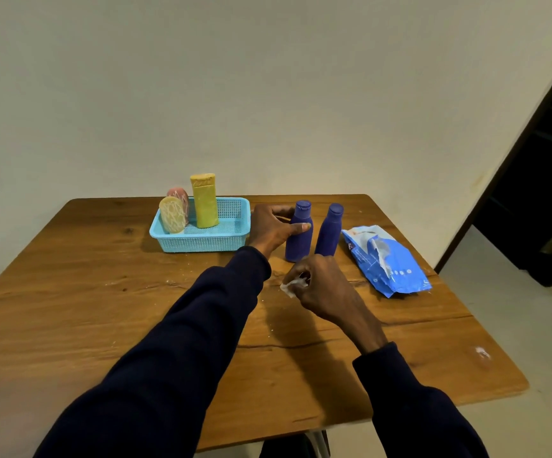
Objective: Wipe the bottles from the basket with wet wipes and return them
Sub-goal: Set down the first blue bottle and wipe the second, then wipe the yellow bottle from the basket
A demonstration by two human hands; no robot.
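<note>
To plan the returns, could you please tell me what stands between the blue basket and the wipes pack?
In the head view, two dark blue bottles stand there: the basket-side bottle, gripped by the left hand, and the pack-side bottle.

Single wide-angle head-worn view, forward and down, close above table (102, 325), left hand (273, 228), right hand (320, 285).

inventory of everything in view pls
table: 1, brown wood, fills lower frame
basket: 1, light blue, back of table
tall bottle: 1, yellow, upright in basket
pale oval bottle: 1, cream, leaning in basket
pink oval bottle: 1, pink, behind it
left blue bottle: 1, dark blue, upright right of basket
right blue bottle: 1, dark blue, upright beside it
wipes pack: 1, blue-white, table's right side
wipe: 1, white, before blue bottles
left hand: 1, dark sleeve, grips left blue bottle
right hand: 1, dark sleeve, holds wipe
</note>
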